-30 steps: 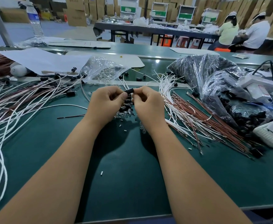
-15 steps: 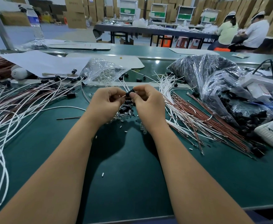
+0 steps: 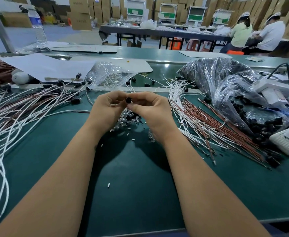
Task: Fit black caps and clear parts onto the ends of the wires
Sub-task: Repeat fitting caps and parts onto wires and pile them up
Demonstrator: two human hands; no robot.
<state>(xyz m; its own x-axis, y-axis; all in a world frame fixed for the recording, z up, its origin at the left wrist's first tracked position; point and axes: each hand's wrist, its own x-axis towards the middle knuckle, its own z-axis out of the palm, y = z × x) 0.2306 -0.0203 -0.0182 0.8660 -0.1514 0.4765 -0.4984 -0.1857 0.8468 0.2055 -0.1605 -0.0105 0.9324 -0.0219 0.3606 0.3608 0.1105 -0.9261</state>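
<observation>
Head view. Both hands meet above the middle of the green table [image 3: 131, 168]. The right hand [image 3: 153, 110] has its fingers curled, and its thumb and forefinger pinch a small black cap [image 3: 128, 100], the cap's round end turned toward the camera. The left hand [image 3: 106, 108] is also curled, fingertips drawn in toward the cap from the left side; a thin pale wire end [image 3: 113, 104] shows between its fingers, pointing at the cap. Whether the wire already sits inside the cap cannot be told. The remaining fingers of both hands are folded loosely toward the palms.

Directly beneath the hands lies a small heap of clear parts [image 3: 126, 119] mixed with a few black caps, resting on the table. To the left spreads a loose mass of white and brown wires [image 3: 20, 110], several ending in fitted black caps. To the right lies a fanned bundle of uncapped white and brown wires [image 3: 208, 122]. Behind the hands, a clear bag [image 3: 107, 75] holds more clear parts; at far right, a larger plastic bag [image 3: 226, 79] holds black caps. A water bottle [image 3: 37, 24] stands at upper left. Two seated people [image 3: 256, 33] work at a distant table.
</observation>
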